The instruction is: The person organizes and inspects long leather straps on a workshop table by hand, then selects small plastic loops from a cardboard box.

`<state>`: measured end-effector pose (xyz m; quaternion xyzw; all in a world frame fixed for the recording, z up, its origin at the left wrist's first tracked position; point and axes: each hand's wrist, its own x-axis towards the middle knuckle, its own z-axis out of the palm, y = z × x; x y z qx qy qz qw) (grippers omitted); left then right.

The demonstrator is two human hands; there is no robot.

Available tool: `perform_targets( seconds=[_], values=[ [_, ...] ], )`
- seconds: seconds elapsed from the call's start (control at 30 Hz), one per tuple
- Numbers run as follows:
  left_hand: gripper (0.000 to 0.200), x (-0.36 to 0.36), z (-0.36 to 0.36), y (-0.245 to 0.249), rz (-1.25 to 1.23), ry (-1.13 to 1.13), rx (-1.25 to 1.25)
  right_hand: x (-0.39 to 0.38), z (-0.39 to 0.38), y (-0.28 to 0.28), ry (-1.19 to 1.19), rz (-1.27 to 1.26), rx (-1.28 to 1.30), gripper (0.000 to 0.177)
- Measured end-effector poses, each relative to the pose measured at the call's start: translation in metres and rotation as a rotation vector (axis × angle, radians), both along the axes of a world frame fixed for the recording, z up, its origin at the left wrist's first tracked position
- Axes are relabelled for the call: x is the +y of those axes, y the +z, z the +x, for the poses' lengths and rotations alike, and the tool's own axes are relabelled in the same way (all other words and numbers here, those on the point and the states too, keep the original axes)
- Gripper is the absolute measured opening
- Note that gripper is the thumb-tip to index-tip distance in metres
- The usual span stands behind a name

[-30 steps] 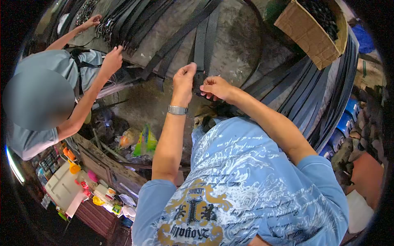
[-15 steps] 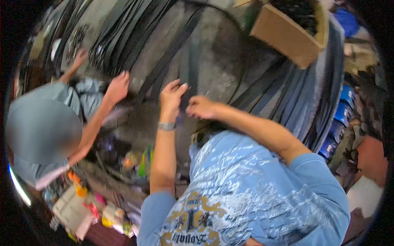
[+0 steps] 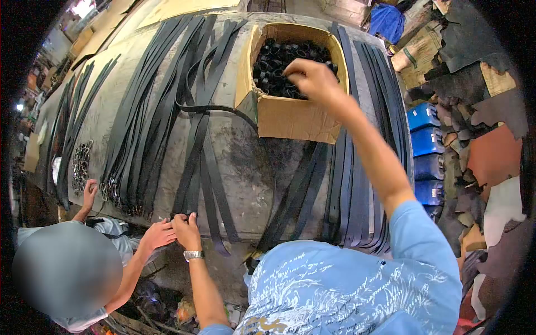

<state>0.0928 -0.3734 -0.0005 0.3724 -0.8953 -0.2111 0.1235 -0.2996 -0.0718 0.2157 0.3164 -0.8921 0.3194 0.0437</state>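
Note:
My right hand (image 3: 314, 81) is over the open cardboard box (image 3: 298, 118), fingers curled down at the heap of small black loops (image 3: 273, 61); what its fingertips hold, if anything, is hidden. Down at the near table edge, my left hand (image 3: 187, 231), with a metal watch on the wrist, closes at the end of a black strap (image 3: 188, 178). A co-worker's hand (image 3: 159, 234) is right beside it, fingers touching or nearly touching mine. Other black straps (image 3: 214, 190) lie next to this one, their ends hanging over the edge.
Bundles of long black straps (image 3: 148, 78) lie across the grey table (image 3: 240, 151). Metal buckles (image 3: 82, 167) are piled at the left, near the co-worker (image 3: 67, 273). Blue containers (image 3: 427, 142) and leather scraps (image 3: 494, 153) lie beyond the right edge.
My hands, close together before, have parted: the right reached forward to the box, the left moved left to the strap end by the co-worker's hand. The view has shifted, with the box now more central.

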Motion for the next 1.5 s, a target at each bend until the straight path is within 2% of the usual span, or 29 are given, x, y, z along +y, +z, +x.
perform_targets(
  seconds=[0.03,0.07,0.17,0.2,0.3,0.4,0.5,0.63,0.73,0.83,0.9,0.93,1.0,1.1,1.2,1.23,1.27,1.3,1.37,1.4,1.43,1.5],
  values=[
    [0.031,0.004,0.003,-0.001,-0.045,-0.006,0.007,0.01,-0.043,-0.02,-0.106,0.137,0.002,0.02],
    [0.031,0.004,0.007,-0.01,-0.104,-0.024,-0.008,0.015,-0.067,-0.025,-0.115,0.238,-0.052,0.025],
    [0.03,0.03,0.008,0.012,-0.231,0.017,0.089,0.009,-0.097,-0.045,-0.044,0.453,-0.067,0.031],
    [0.029,0.039,0.013,0.012,-0.293,0.061,0.092,0.003,-0.101,-0.053,0.003,0.499,-0.039,0.04],
    [0.033,0.065,0.032,0.008,-0.123,0.144,0.069,-0.015,-0.105,-0.077,0.065,0.528,0.156,0.044],
    [0.042,0.103,0.046,0.001,0.023,0.095,0.046,-0.023,-0.1,-0.079,0.154,0.621,0.252,0.04],
    [0.051,0.123,0.053,-0.005,0.13,0.07,0.063,-0.025,-0.09,-0.055,0.114,0.679,0.081,0.033],
    [0.058,0.112,0.046,0.007,0.306,0.095,0.026,-0.003,-0.093,-0.045,-0.111,0.377,-0.164,0.034],
    [0.062,0.104,0.046,0.02,0.562,0.136,-0.029,0.02,-0.086,-0.047,-0.049,0.117,-0.255,0.037],
    [0.068,0.104,0.054,0.018,0.759,0.122,0.011,0.042,-0.049,-0.02,-0.031,-0.198,-0.525,0.037],
    [0.069,0.105,0.059,0.02,0.829,0.12,0.04,0.051,-0.03,-0.013,0.01,-0.277,-0.48,0.037],
    [0.07,0.107,0.057,0.03,0.864,0.117,0.043,0.054,-0.021,-0.005,0.001,-0.302,-0.548,0.038],
    [0.061,0.111,0.059,0.034,0.854,0.127,0.152,0.059,-0.014,-0.013,0.051,-0.343,-0.469,0.036],
    [0.05,0.116,0.057,0.05,0.899,0.073,0.257,0.06,0.014,-0.002,0.043,-0.335,-0.418,0.035],
    [0.024,0.127,0.043,0.07,0.932,-0.069,0.316,0.043,0.065,0.003,0.066,-0.199,-0.388,0.034],
    [0.023,0.137,0.033,0.088,1.035,0.004,0.301,0.033,0.098,0.007,0.112,-0.162,-0.411,0.035],
    [0.027,0.144,0.025,0.107,1.035,0.018,0.278,0.022,0.123,-0.014,0.247,-0.099,-0.399,0.038],
    [0.031,0.149,0.028,0.091,1.159,0.03,0.365,0.013,0.148,-0.037,0.384,-0.05,-0.377,0.041],
    [0.034,0.154,0.032,0.078,1.432,0.115,0.315,-0.006,0.205,-0.083,0.563,-0.022,-0.366,0.034],
    [0.034,0.155,0.034,0.084,1.469,0.148,0.239,-0.013,0.23,-0.106,0.615,-0.033,-0.399,0.033],
    [0.034,0.16,0.035,0.082,1.461,0.124,0.302,-0.019,0.25,-0.124,0.658,-0.045,-0.422,0.032],
    [0.032,0.16,0.04,0.07,1.374,0.173,0.189,-0.03,0.275,-0.149,0.677,0.038,-0.437,0.039]
  ],
)
